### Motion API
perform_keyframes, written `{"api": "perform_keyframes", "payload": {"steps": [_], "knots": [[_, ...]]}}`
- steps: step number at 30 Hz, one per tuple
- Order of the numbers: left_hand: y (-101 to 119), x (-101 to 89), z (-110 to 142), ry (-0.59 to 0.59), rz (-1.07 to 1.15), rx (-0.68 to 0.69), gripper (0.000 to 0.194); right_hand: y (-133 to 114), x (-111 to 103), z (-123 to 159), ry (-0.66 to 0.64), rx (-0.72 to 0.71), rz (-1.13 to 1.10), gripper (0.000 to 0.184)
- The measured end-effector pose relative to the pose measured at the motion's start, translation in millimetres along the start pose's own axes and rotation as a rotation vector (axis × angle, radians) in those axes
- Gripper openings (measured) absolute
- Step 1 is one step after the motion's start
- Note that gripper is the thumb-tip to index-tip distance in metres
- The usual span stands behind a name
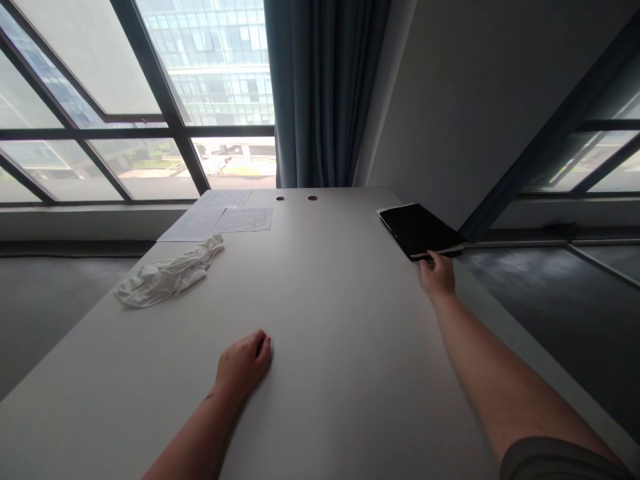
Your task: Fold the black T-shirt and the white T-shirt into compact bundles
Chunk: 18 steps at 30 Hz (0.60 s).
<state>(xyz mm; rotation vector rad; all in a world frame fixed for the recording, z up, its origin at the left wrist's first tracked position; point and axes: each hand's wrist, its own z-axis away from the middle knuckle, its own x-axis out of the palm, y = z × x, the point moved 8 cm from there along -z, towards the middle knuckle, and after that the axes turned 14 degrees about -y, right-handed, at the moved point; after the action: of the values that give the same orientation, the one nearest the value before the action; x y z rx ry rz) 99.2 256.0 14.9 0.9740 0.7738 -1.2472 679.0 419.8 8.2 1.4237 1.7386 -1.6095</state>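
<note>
My right hand (438, 275) reaches to the right side of the white table and pinches the near edge of a flat black folder (423, 230). White edges, like paper, show along the folder's left and near sides. It lies on the table close to the right edge, and my fingertips are partly hidden at its rim. My left hand (244, 360) rests on the table nearer to me, curled into a loose fist with nothing visible in it. Beyond it to the left lies a crumpled white cloth (170, 272).
Several printed paper sheets (215, 217) lie at the table's far left. Two round holes (297, 199) sit near the far edge of the table (320, 287). A blue curtain (325, 93) hangs behind, with windows (215, 67) to its left and a wall (465, 100) to its right.
</note>
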Motion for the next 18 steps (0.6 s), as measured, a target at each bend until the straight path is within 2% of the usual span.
{"api": "perform_keyframes", "payload": {"steps": [2, 4, 7, 11, 15, 18], "knots": [[-0.4, -0.1, 0.1, 0.005, -0.001, 0.002, 0.028, -12.4, 6.6, 7.3, -0.032, -0.063, 0.088, 0.061], [-0.8, -0.7, 0.6, 0.012, -0.002, 0.002, 0.028, -19.1, 16.2, 10.1, -0.115, -0.064, 0.168, 0.071], [0.4, -1.5, 2.4, 0.024, -0.001, 0.021, 0.03, -18.3, 29.2, 12.6, -0.263, 0.036, 0.21, 0.077], [-0.1, -0.6, 2.2, 0.053, 0.007, 0.052, 0.03, -24.4, 31.0, 26.7, -0.282, 0.123, 0.231, 0.077], [-5.8, -6.3, -12.4, 0.119, 0.001, 0.143, 0.03, -47.8, 42.4, 60.3, -0.388, 0.07, 0.367, 0.061], [-24.2, -23.5, -33.0, 0.204, 0.015, 0.155, 0.031, -68.4, 49.2, 99.9, -0.442, 0.014, 0.455, 0.06]]}}
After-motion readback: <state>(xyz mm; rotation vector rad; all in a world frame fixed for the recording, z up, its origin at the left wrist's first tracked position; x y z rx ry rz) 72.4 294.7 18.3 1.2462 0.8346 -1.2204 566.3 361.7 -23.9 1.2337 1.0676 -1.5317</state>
